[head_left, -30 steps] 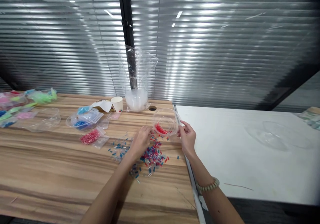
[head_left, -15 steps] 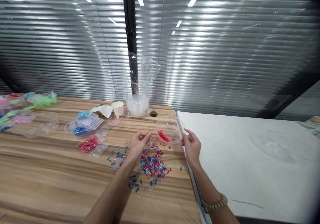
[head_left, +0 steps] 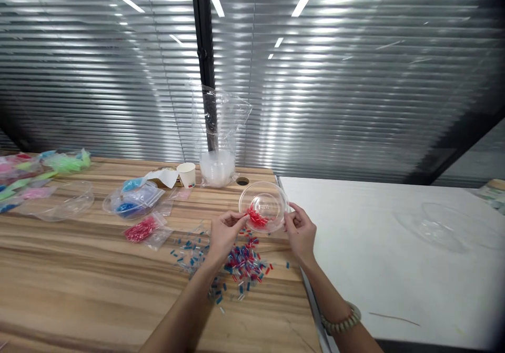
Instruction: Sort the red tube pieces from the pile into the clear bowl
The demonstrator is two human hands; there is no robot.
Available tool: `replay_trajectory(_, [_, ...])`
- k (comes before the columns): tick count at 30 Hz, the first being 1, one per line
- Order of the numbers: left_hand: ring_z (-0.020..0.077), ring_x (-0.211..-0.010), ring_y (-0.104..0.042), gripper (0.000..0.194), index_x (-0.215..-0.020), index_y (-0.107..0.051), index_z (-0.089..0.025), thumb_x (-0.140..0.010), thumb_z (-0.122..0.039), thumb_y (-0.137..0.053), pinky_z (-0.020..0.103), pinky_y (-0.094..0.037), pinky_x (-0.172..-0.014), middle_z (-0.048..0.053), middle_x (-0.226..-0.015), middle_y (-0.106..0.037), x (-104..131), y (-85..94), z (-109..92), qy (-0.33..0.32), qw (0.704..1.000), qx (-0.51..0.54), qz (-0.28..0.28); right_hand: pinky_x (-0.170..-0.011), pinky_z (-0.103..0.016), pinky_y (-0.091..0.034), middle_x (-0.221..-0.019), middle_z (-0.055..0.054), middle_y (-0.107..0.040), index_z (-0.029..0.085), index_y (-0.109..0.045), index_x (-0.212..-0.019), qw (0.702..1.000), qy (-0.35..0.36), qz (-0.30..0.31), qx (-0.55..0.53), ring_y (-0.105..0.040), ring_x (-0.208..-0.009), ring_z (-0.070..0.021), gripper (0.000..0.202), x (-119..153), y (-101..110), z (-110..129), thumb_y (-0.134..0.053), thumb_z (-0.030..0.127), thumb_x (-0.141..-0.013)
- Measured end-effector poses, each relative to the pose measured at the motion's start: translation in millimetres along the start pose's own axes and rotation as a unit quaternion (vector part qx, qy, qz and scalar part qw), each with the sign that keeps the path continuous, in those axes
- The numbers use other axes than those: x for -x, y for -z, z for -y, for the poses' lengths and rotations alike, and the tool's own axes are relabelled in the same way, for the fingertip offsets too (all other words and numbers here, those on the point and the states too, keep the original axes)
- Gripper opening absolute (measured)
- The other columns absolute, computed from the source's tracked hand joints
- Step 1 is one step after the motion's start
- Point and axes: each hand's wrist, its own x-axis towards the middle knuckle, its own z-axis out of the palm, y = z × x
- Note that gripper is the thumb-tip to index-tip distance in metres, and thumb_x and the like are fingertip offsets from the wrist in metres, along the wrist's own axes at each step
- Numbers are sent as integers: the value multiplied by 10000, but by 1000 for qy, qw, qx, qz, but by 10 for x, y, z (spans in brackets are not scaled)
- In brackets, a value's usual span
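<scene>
My right hand (head_left: 300,233) is closed on the right rim of a clear plastic bowl (head_left: 281,200), held tilted with its inside facing me. A clump of small red tube pieces (head_left: 258,219) lies low inside it. At the bowl's lower left edge, my left hand (head_left: 225,234) is pinched, with a bit of red showing at its fingertips. Below the bowl, a loose pile of small red, blue and clear tube pieces (head_left: 245,261) spreads over the wooden table (head_left: 98,284), partly hidden by my left hand and forearm.
To the left lie a bag of red pieces (head_left: 140,229), a clear bowl with blue-filled bags (head_left: 108,205) and another clear container (head_left: 79,200). Behind stand a paper cup (head_left: 187,175) and bagged bowls (head_left: 218,169). A white table (head_left: 355,269) adjoins on the right.
My left hand has moved right, up to the bowl's edge. The bowl has shifted slightly left and tilted more toward me, and the red clump in it looks larger.
</scene>
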Motion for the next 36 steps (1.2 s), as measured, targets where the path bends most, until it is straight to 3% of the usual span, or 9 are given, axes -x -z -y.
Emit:
replay_trajectory(2, [148,-587,-584,209,-702,-689,-141,-657,-345,-692,262,-463,-581,53,-711,-693,6,20,-6,-48,995,-82,-33,-522,-250,-410,-530,63,-442,132,-591,-1067,1000,25,16,-4,-435,-476,-97,355,12,-10,15,-557,319,-767])
replay_trajectory(4, [151,-610,-580,158,-707,-687,-163,-711,-317,-652,268,-456,-595,44,-743,-695,18,57,-16,-130,972,-187,-57,-513,-249,-405,-531,62,-436,136,-590,-1071,998,45,36,-15,-436,-478,-98,353,22,-22,33,-551,320,-772])
replay_trajectory(8, [172,-782,-587,123,-748,-666,-190,-806,-209,-559,295,-434,-718,39,-822,-687,37,129,-18,-290,882,-372,-11,-516,-252,-408,-540,57,-450,154,-590,-1075,995,71,67,-26,-443,-484,-100,345,38,-39,66,-550,314,-772])
replay_trajectory(12, [188,-814,-557,157,-751,-647,-191,-836,-163,-518,318,-386,-728,51,-816,-664,17,151,8,-309,802,-509,40,-522,-255,-410,-531,55,-458,159,-602,-1058,994,85,72,-19,-436,-479,-99,342,32,-41,102,-550,322,-762])
replay_trajectory(16, [203,-828,-532,150,-762,-650,-191,-839,-171,-524,335,-371,-737,58,-796,-646,-10,143,34,-299,772,-555,80,-509,-252,-400,-537,46,-480,158,-619,-1033,993,87,75,-6,-426,-470,-94,348,10,-32,127,-553,347,-747])
replay_trajectory(24, [216,-932,-500,198,-964,-658,-204,-855,-156,-500,362,-370,-786,68,-954,-647,-12,123,-61,-336,757,-547,125,-500,-240,-393,-539,45,-484,137,-620,-1046,994,98,54,0,-428,-474,-91,361,-38,2,101,-533,338,-759])
replay_trajectory(31, [190,-919,-515,74,-758,-670,-192,-791,-233,-618,344,-388,-828,44,-907,-638,-67,189,-122,-316,819,-472,82,-495,-235,-391,-518,62,-440,122,-611,-1053,997,74,23,-23,-429,-470,-93,384,-74,3,41,-544,345,-747])
replay_trajectory(36, [176,-874,-545,132,-758,-665,-171,-809,-265,-588,313,-410,-823,50,-868,-640,-85,195,-146,-316,858,-399,76,-488,-232,-378,-506,69,-437,117,-609,-1050,997,69,25,-32,-430,-457,-91,378,-82,-8,-1,-539,343,-756])
